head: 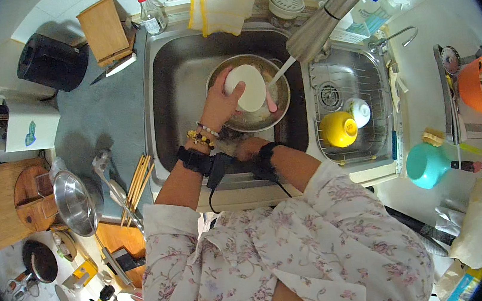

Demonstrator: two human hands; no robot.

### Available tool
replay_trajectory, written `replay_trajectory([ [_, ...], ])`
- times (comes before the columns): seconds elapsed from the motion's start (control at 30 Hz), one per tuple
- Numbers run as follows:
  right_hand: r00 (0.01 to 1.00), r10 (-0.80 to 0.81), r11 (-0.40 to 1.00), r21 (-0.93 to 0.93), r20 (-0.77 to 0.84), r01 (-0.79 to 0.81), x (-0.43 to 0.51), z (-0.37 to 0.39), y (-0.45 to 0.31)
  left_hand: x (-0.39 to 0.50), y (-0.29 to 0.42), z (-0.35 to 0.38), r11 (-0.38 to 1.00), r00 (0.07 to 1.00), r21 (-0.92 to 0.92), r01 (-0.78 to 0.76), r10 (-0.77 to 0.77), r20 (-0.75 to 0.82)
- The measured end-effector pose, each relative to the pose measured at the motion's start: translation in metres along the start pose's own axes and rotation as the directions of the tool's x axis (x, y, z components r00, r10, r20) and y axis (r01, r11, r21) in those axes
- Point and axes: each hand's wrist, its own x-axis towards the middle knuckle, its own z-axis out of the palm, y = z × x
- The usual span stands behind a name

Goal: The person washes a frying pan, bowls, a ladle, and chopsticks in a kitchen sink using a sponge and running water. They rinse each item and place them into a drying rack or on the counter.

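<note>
My left hand (225, 100) grips a white bowl (251, 88), tilted over a round metal pan (286, 111) in the large steel sink. Water runs from the pull-out faucet (308, 38) into the pan, beside the bowl. A pink utensil (271, 102) lies in the pan. Below the pan, low in the sink, my right hand (250, 148) is blurred and partly hidden behind the wrist straps; whether it holds anything is unclear. A yellow bowl (338, 129) and a white patterned bowl (358, 112) lie upside down in the rack of the small sink at right.
On the left counter are a small knife (120, 65), a wooden knife block (104, 32), a ladle (101, 161) and several chopsticks (139, 185). A yellow-striped cloth (222, 13) hangs over the sink's back edge. The faucet neck reaches over the divider between the sinks.
</note>
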Motion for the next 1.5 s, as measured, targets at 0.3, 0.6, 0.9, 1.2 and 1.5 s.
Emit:
replay_trajectory([
  [0.3, 0.779, -0.11, 0.917, 0.24, -0.617, 0.319, -0.176, -0.091, -0.068, -0.002, -0.026, -0.011, 0.988, 0.984, 0.001, -0.155, 0.154, -0.09],
  [0.6, 0.273, 0.463, 0.504, 0.504, -0.843, 0.701, -0.18, -0.156, -0.063, -0.02, -0.016, 0.034, 0.938, 0.995, -0.335, 0.092, -0.074, 0.066],
  [0.9, 0.546, 0.627, 0.18, 0.785, -0.556, 0.593, -0.096, -0.133, -0.029, -0.009, -0.015, 0.044, 0.992, 0.988, -0.014, -0.124, 0.123, -0.096],
  [1.2, 0.774, 0.143, 0.914, 0.382, -0.617, 0.136, -0.119, -0.148, -0.022, 0.026, -0.032, -0.003, 0.76, 0.919, 0.536, -0.366, 0.386, 0.081],
  [1.5, 0.437, -0.339, 0.833, -0.481, -0.834, -0.272, -0.118, -0.127, -0.023, 0.022, 0.019, -0.003, 0.917, 0.89, 0.13, 0.377, -0.398, 0.223],
])
